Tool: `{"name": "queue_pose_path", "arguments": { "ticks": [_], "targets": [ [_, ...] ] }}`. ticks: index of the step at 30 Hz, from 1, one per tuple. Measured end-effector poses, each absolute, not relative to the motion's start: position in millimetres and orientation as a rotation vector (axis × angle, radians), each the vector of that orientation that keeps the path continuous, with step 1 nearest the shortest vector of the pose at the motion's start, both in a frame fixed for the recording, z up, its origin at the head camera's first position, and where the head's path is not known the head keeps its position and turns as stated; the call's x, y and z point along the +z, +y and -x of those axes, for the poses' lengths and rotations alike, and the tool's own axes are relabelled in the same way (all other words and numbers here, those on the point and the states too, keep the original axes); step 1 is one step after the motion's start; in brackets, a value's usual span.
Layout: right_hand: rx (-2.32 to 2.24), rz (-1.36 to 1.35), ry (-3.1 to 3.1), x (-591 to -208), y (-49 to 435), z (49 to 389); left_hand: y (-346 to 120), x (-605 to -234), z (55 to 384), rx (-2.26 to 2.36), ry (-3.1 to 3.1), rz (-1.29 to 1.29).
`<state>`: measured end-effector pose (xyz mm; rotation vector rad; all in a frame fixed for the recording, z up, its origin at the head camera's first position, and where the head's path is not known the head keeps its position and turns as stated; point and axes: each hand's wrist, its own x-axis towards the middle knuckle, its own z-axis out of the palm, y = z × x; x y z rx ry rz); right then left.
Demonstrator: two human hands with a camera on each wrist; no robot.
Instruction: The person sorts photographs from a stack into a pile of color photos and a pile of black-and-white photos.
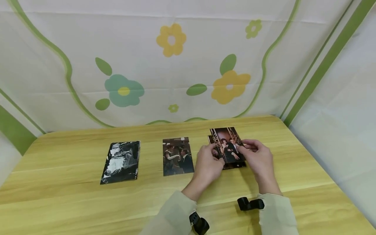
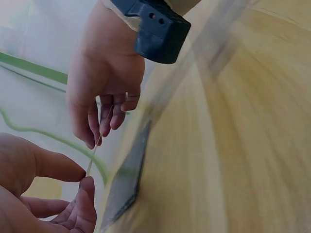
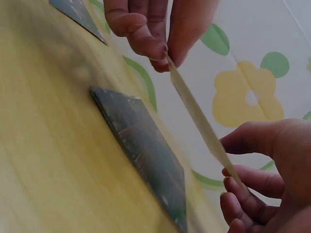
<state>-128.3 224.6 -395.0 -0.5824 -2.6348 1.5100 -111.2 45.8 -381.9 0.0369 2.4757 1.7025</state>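
Observation:
Both hands hold one colour photo card [image 1: 227,147] above the right part of the table. My left hand [image 1: 208,163] pinches its left edge between thumb and fingers, and my right hand [image 1: 258,158] pinches the right edge. Seen edge-on in the right wrist view, the held card [image 3: 197,114] is tilted and raised off the wood. Beneath it lies a dark stack of photo cards [image 3: 146,153], mostly covered by the held card in the head view.
A single colour photo card [image 1: 178,156] lies at the table's middle. Farther left is a small pile of black-and-white photo cards [image 1: 121,162]. A flower-printed cloth [image 1: 141,49] hangs behind the wooden table [image 1: 73,202]. Black cameras are strapped at both wrists.

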Motion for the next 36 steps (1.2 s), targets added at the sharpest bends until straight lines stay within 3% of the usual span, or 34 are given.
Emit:
{"name": "queue_pose_path", "arguments": {
  "ticks": [8, 36],
  "targets": [
    [1.383, 0.513, -2.744, -411, 227, 132, 50, -404, 114, 1.598, 2.569, -0.022],
    [1.219, 0.485, -2.753, -419, 223, 131, 50, -406, 107, 1.570, 2.578, 0.056]
  ]
}}
